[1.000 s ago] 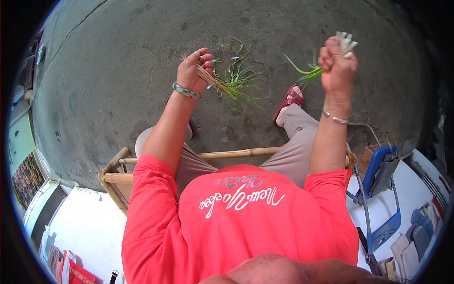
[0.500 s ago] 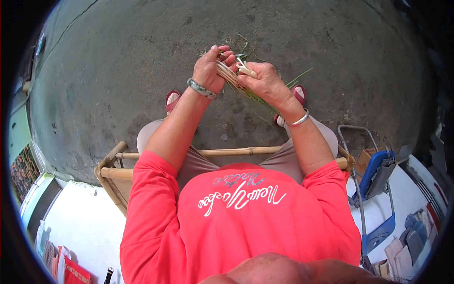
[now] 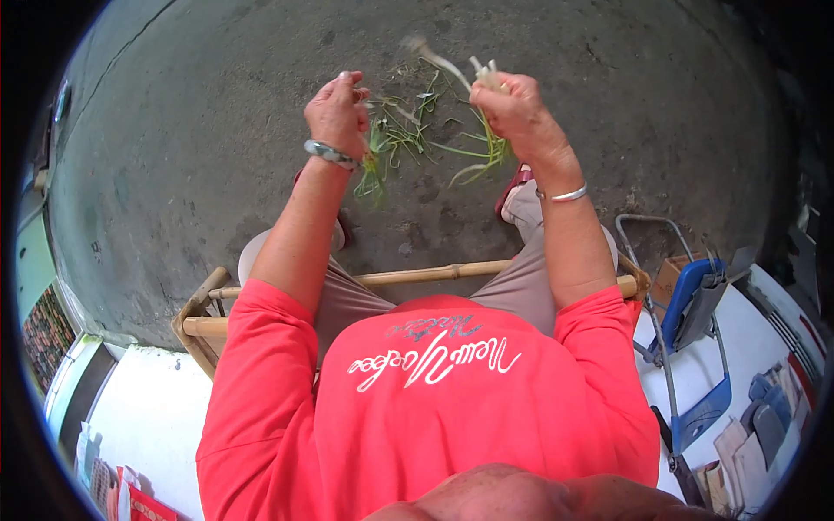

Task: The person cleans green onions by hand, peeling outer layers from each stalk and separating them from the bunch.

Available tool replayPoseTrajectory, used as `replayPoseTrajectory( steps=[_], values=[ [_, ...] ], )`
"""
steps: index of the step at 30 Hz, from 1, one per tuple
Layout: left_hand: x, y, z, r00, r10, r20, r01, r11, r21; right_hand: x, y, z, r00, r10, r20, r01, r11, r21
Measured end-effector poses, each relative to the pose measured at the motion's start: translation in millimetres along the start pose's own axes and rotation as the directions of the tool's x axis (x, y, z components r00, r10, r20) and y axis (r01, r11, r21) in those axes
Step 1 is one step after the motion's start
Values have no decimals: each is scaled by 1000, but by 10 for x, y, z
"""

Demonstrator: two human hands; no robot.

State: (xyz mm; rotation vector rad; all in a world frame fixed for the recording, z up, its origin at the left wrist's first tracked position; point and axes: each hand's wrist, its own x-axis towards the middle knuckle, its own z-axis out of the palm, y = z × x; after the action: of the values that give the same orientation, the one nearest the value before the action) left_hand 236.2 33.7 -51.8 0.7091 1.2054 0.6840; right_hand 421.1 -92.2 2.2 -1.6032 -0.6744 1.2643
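Observation:
My left hand (image 3: pixel 337 115), with a mottled bracelet at its wrist, is raised at the upper left. Its fingers are curled round thin green stalks, whose blurred leaves (image 3: pixel 373 165) hang below it. My right hand (image 3: pixel 519 113) grips a small bunch of white-stemmed green stalks (image 3: pixel 489 76). One longer white stem (image 3: pixel 445 65) sticks out toward the upper left, its root end blurred. Green leaves (image 3: pixel 488 161) trail beneath the right hand. The two hands are apart. Loose green scraps (image 3: pixel 417 126) lie on the floor between them.
Grey concrete floor (image 3: pixel 217 174) spreads ahead. A bamboo seat frame (image 3: pixel 434 274) crosses beneath my legs. At the right stands a blue and metal folding frame (image 3: pixel 686 295) beside a cardboard box (image 3: pixel 667 282). Red and pale items (image 3: pixel 149 504) are at the lower left.
My hands have moved apart, left hand leftward and right hand up and right. The bunch in my right hand has come away from the stalks at my left, and the floor scraps show more.

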Motion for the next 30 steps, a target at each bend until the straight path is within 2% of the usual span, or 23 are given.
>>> replayPoseTrajectory(
  steps=[1, 2, 4, 5, 6, 8, 9, 11, 14, 15, 16, 17, 19, 23, 26, 28, 29, 30],
  values=[
    [16, -21, -45, 997, 39, 60, -42, 998, 41, -3, -42, -8, 1000, -8, -22, 11, 994, 105],
    [-1, -58, -39, 997, 42, 64, -45, 998, 43, 2, -43, -25, 1000, -12, -25, 14, 994, 107],
    [-139, -109, 23, 962, -8, 272, -63, 966, 251, 17, -37, -57, 999, 36, 2, -34, 953, 301],
    [-218, -105, 53, 904, -67, 422, -60, 958, 281, 14, -50, -38, 999, 35, 3, -34, 953, 301],
    [-322, -72, 104, 905, -67, 420, -59, 958, 280, -4, -72, 0, 998, 61, 12, -62, 948, 313],
    [-463, 9, 186, 759, -221, 613, -24, 931, 365, -3, -83, 40, 996, 83, 26, -87, 942, 323],
    [-457, -5, 174, 760, -219, 612, -26, 931, 365, 4, -66, 49, 996, 81, 29, -86, 944, 317],
    [-440, -78, 153, 667, -265, 697, -27, 925, 378, 0, -51, 60, 997, 79, 26, -83, 946, 314],
    [-437, -112, 146, 644, -256, 721, 14, 946, 323, -9, -42, 124, 997, 76, 14, -77, 950, 302],
    [-438, -98, 151, 644, -253, 721, 10, 946, 324, -11, -37, 151, 998, 66, -2, -64, 975, 212],
    [-437, -80, 159, 691, -219, 689, -17, 948, 318, -9, -31, 175, 998, 54, -17, -52, 991, 120],
    [-436, -67, 162, 735, -183, 653, -42, 949, 313, -13, -7, 196, 999, 52, -15, -49, 992, 119],
    [-418, -57, 165, 748, -150, 646, -57, 956, 287, -19, 37, 226, 995, -48, 83, 52, 997, -52],
    [-386, -92, 138, 752, -96, 652, -143, 942, 304, -19, 19, 200, 989, -28, 142, 36, 998, -55],
    [-380, -24, 133, 766, -157, 624, -98, 930, 354, 4, 29, 110, 985, -39, 166, 59, 991, -120],
    [-388, 42, 132, 745, -193, 639, -115, 906, 408, 11, 14, 76, 992, -127, 28, 130, 965, -229],
    [-392, 61, 127, 724, -232, 649, -132, 878, 461, 26, 33, 46, 991, -128, 27, 130, 964, -230],
    [-390, 57, 120, 724, -232, 650, -132, 878, 460, 50, 73, 11, 979, -204, -4, 191, 925, -328]
  ],
)
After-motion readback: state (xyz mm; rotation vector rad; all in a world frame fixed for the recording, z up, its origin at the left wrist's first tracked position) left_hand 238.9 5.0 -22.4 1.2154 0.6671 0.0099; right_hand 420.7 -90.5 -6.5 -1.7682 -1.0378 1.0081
